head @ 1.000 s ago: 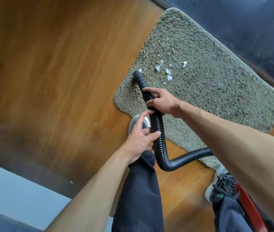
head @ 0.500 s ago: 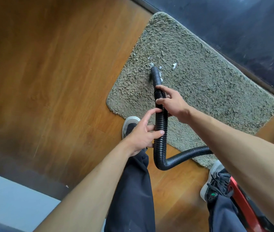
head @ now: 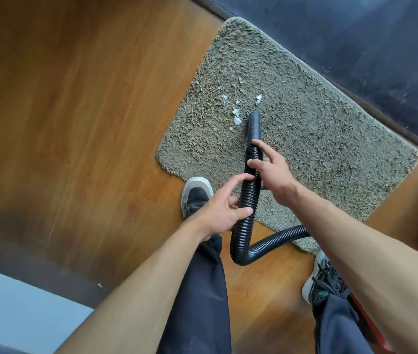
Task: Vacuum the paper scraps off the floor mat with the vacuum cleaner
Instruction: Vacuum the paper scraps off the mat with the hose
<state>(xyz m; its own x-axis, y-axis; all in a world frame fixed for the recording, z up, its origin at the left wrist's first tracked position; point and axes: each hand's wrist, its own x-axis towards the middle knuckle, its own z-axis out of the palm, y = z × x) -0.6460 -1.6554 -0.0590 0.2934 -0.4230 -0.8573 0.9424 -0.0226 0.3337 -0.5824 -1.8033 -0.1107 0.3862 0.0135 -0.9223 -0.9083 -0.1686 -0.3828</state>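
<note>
floor mat (head: 330, 149) bears paper scraps (head: 237, 120), with left hand (head: 220, 213) and right hand (head: 274, 172) grips clamped on hose (head: 248, 198).

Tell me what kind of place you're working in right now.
Likely a room in a home, by a doorway: wood plank floor, a shaggy floor mat laid against a dark threshold, and a vacuum hose gripped by the left hand and right hand near the paper scraps.
</note>
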